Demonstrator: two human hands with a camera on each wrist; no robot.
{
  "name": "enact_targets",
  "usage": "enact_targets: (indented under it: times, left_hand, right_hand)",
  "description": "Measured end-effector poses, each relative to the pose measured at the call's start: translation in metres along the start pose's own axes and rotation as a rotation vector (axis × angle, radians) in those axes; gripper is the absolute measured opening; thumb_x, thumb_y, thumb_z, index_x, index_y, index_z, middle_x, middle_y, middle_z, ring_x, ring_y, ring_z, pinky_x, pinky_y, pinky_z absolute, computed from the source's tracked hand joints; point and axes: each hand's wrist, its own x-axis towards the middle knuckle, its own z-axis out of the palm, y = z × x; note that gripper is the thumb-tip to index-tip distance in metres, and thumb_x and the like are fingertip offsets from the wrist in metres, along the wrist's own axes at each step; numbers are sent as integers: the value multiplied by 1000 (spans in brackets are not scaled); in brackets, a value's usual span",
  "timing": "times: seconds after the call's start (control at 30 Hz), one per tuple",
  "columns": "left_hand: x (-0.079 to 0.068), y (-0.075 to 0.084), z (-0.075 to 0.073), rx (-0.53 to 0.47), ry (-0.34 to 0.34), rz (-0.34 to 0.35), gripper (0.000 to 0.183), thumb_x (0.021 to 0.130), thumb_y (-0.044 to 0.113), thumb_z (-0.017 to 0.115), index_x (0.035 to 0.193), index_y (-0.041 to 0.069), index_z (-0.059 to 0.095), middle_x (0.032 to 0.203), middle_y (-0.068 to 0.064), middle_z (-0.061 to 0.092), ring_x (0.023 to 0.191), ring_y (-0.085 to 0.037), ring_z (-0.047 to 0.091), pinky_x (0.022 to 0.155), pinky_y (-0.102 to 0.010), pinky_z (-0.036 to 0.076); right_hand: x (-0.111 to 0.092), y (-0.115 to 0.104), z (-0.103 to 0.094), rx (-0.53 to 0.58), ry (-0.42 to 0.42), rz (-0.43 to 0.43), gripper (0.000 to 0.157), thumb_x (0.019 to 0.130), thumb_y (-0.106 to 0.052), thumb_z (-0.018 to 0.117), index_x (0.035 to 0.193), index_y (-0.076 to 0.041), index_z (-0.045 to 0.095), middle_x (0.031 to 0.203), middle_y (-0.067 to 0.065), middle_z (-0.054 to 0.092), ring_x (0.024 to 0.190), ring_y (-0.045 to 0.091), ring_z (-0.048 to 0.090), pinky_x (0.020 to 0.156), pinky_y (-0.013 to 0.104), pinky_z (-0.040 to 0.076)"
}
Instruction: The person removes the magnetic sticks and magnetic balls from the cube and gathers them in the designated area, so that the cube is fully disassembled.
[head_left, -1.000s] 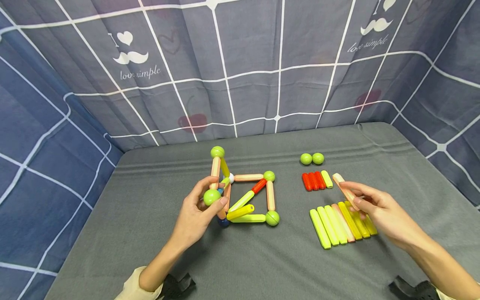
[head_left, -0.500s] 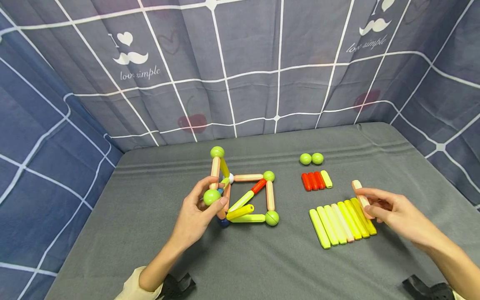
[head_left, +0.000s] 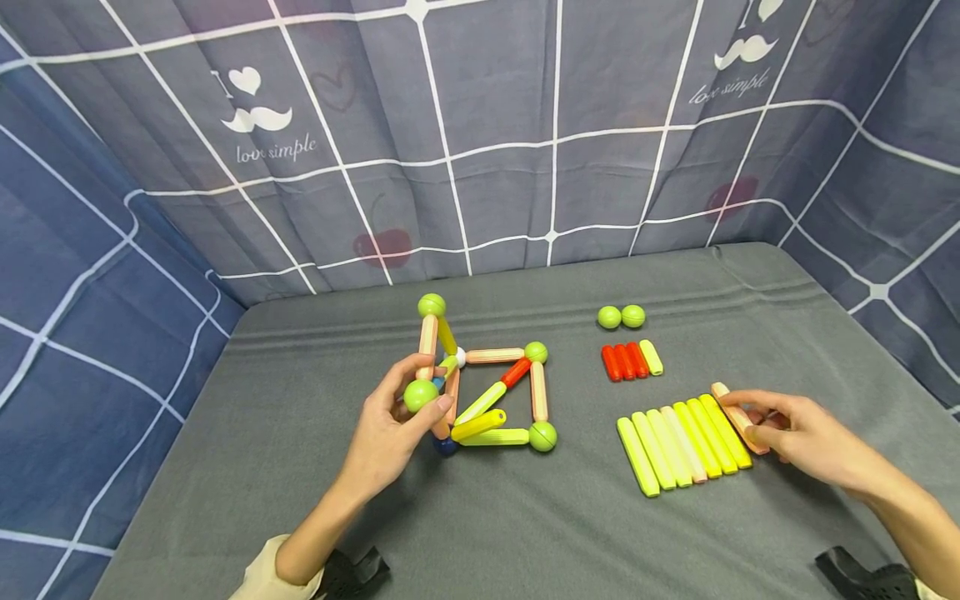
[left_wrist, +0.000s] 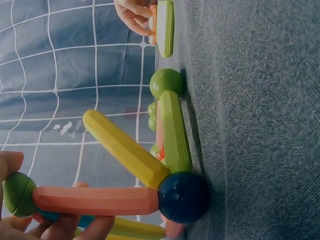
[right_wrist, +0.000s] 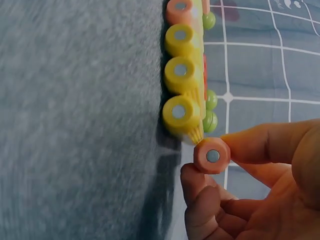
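My left hand (head_left: 393, 429) grips the raised side of a magnetic stick-and-ball frame, fingers round a salmon stick (left_wrist: 95, 200) beside a green ball (head_left: 421, 396). That stick joins a dark blue ball (left_wrist: 183, 197) on the cloth. A yellow stick (head_left: 480, 426) slants up from the blue ball with its far end free. My right hand (head_left: 806, 437) pinches another salmon stick (right_wrist: 212, 155) between thumb and fingers, at the right end of the row of long sticks (head_left: 678, 450). In the right wrist view it is beside the last yellow stick (right_wrist: 181, 112), slightly higher off the cloth.
Two green balls (head_left: 621, 317) sit together at the back right. Before them lie short red sticks (head_left: 626, 362) and one short yellow-green stick (head_left: 651, 357). A grey cloth (head_left: 300, 467) covers the surface, and a checked curtain (head_left: 487, 125) hangs behind it and at both sides.
My right hand has carried the salmon stick from above the row rightward and down to the row's right end. My left hand holds the frame in the same place.
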Motion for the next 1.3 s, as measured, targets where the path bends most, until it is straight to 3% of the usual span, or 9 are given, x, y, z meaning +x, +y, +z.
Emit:
enact_targets:
  times: [0.23, 0.47, 0.63, 0.77, 0.9, 1.07, 1.2, 1.3]
  left_hand:
    - [1, 2, -3, 2, -21, 6, 48, 90, 2, 71, 133, 10, 52, 122, -22, 60, 85, -18, 63, 69, -22, 51]
    - [2, 0, -4, 39, -29, 22, 49, 89, 3, 72, 134, 12, 54, 123, -19, 61, 94, -18, 63, 78, -24, 52]
    - [2, 0, -5, 37, -37, 27, 49, 89, 4, 73, 134, 13, 55, 123, -19, 61, 94, -19, 64, 78, -25, 52]
    - [2, -1, -5, 36, -44, 32, 49, 89, 5, 72, 135, 13, 55, 123, -19, 61, 96, -18, 64, 79, -25, 52]
    - [2, -2, -6, 2, -57, 53, 41, 95, 4, 65, 134, 8, 54, 124, -20, 60, 95, -18, 65, 80, -27, 54]
    - [3, -1, -6, -76, -89, 56, 33, 100, 4, 56, 133, 6, 53, 124, -17, 58, 92, -21, 69, 82, -38, 57]
    - [4, 0, -6, -35, -87, 45, 34, 99, 7, 59, 133, 10, 55, 123, -12, 60, 92, -25, 69, 82, -35, 56]
    - [3, 0, -6, -13, -81, 38, 35, 99, 7, 60, 133, 12, 56, 122, -9, 61, 93, -32, 67, 80, -33, 56]
  right_hand:
    - [-1, 1, 1, -24, -50, 9, 40, 92, 3, 63, 131, 9, 53, 82, 0, 57, 60, 12, 53, 50, 26, 44]
    - [-2, -1, 1, -31, -59, 24, 40, 95, 2, 59, 133, 11, 48, 81, 0, 55, 56, 12, 48, 47, 25, 40]
    - [-5, -5, 0, -93, -6, 66, 37, 95, -2, 61, 130, 8, 52, 86, 2, 58, 63, 11, 52, 52, 25, 42]
    - [-7, -12, -2, -144, 64, 69, 36, 97, -8, 62, 130, 4, 55, 101, 9, 61, 75, 7, 54, 55, 25, 46]
    - [-3, -27, 4, -107, 96, 25, 31, 98, -11, 62, 128, -1, 60, 111, 13, 59, 82, 6, 55, 56, 28, 50]
    - [7, -56, 24, -64, 110, -122, 26, 93, -3, 67, 119, -4, 67, 110, 5, 64, 84, 7, 59, 64, 23, 50]
    - [17, -86, 43, 29, 49, -204, 25, 94, -2, 65, 119, -7, 67, 109, 3, 64, 77, 10, 64, 66, 24, 53]
    - [26, -106, 57, 112, -22, -213, 25, 96, -5, 64, 121, -10, 66, 112, 6, 63, 80, 12, 64, 65, 27, 54]
